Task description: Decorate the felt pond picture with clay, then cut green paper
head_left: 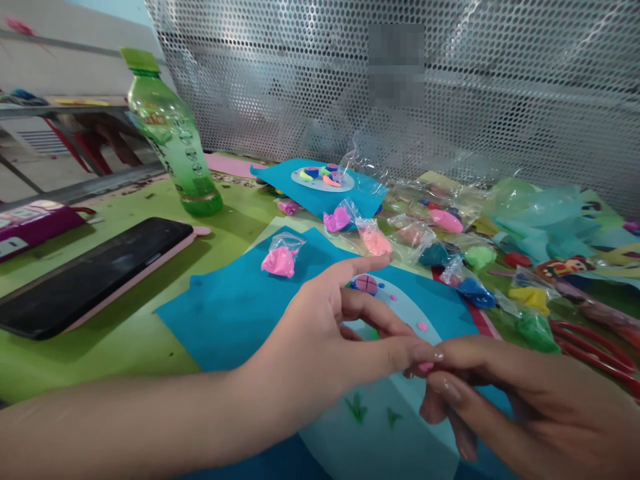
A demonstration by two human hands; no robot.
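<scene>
Between the fingertips of both hands is a small bit of pink modelling clay (426, 366). My left hand (335, 333) pinches it with thumb and a fingertip, its index finger stretched out above. From the right, my right hand (515, 393) meets it with thumb and index finger closed. Below them lies a pale blue paper oval (380, 433) on blue sheets (225, 313). It carries green grass-like clay shapes (357, 408), pink dots (423, 327) and a pink-and-blue clay disc (366, 285). My hands cover part of the oval.
A bag of pink clay (279, 261) rests on the blue sheets. Several clay bags, including a blue one (477, 292), lie right, near red scissors (595, 347). A phone (95, 273) and green bottle (173, 140) are left. Behind are another decorated sheet (280, 175) and perforated metal panel (300, 73).
</scene>
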